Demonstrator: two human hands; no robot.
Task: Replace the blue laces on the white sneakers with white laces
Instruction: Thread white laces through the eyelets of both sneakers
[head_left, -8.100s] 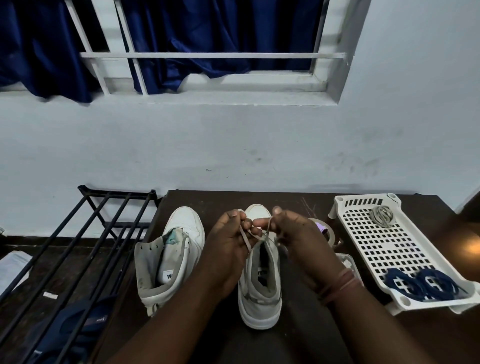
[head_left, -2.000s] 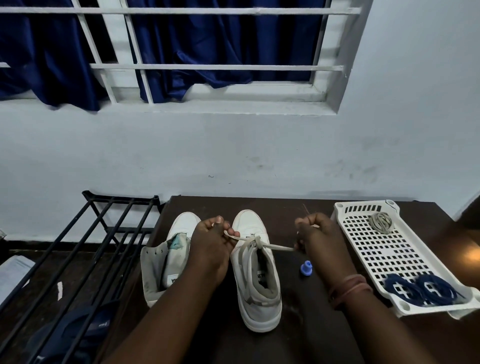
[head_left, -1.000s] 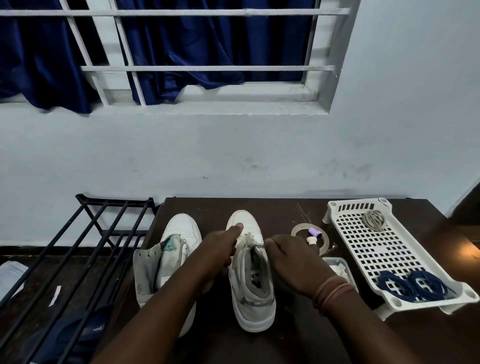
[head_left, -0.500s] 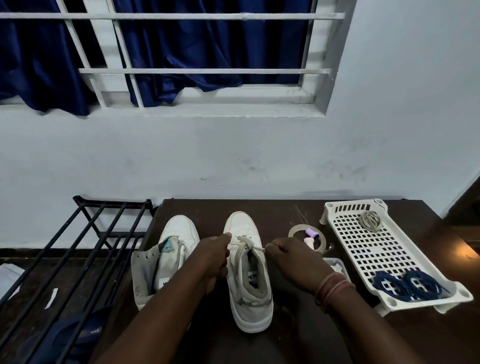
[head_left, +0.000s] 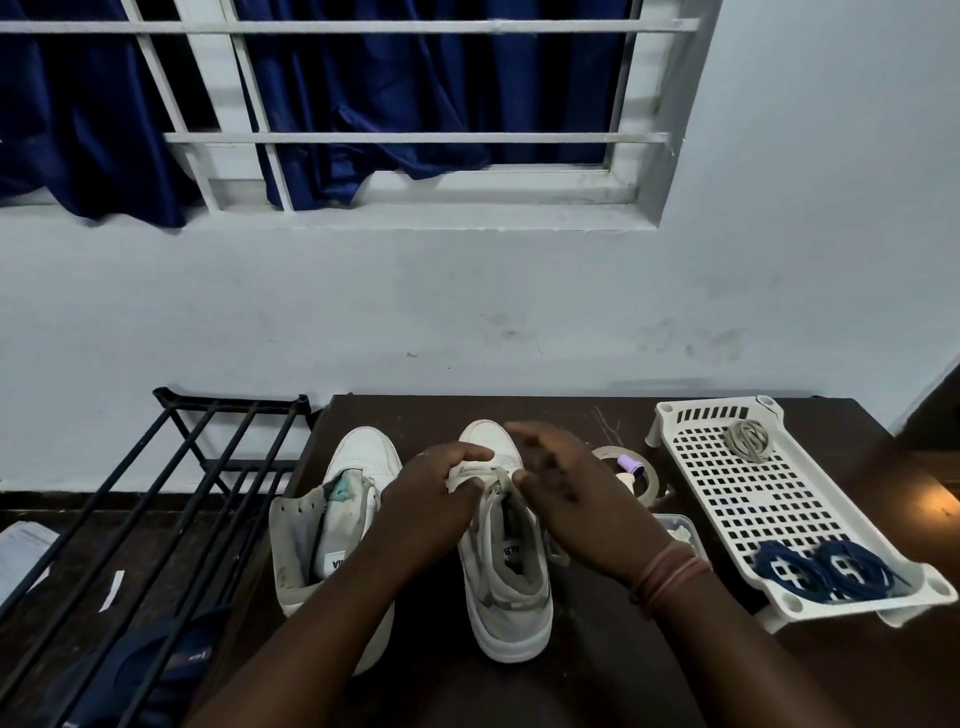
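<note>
The left hand lay against the near side of the right-hand white high-top sneaker, thumb and forefinger pinching a strand of the flat white lace at the lower eyelets, apparently to keep tension while it was worked through. The right hand hovered over the same spot with fingers spread and blurred; whether it gripped the other lace end could not be told. This shoe stood toe away from the person on the dark brown wooden table, heel near, which put the eyelets squarely under both hands.

Just beside it on the left stood the second white high-top sneaker, its tongue pulled open and no lace visible, seemingly waiting its turn. To the right, the white perforated plastic tray held the coiled dark blue laces at its near end and a bundled pale lace at its far end, parted, likely, to keep old from new.
</note>
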